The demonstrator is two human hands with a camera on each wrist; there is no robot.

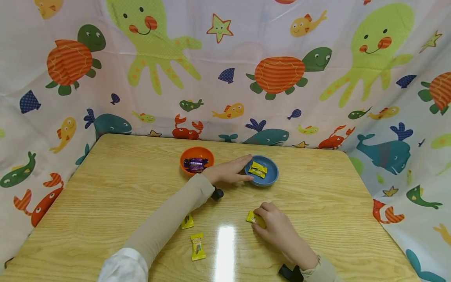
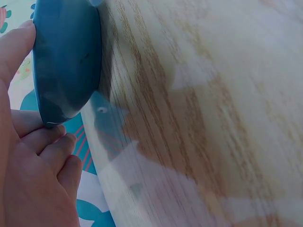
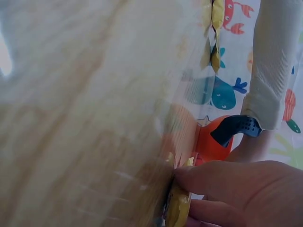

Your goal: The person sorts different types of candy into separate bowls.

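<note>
My left hand (image 1: 228, 171) holds the side of a small blue bowl (image 1: 273, 177), its thumb and fingers spread along the rim. Inside that bowl lie yellow wrapped candies (image 1: 258, 169). The left wrist view shows the bowl's outer wall (image 2: 68, 66) between thumb and curled fingers. Closer to me, my right hand (image 1: 278, 229) pinches another yellow wrapped candy (image 1: 251, 217) at the tabletop, its fingers covering part of the wrapper. In the right wrist view, the thumb presses on this candy (image 3: 179, 205).
An orange bowl (image 1: 198, 150) with purple wrapped candies (image 1: 195, 164) stands left of the blue one. Two yellow candies lie on the wooden table (image 1: 141, 168): one near the front (image 1: 198, 246), another partly behind my left sleeve (image 1: 188, 222). A sea-animal curtain (image 1: 225, 78) surrounds the table.
</note>
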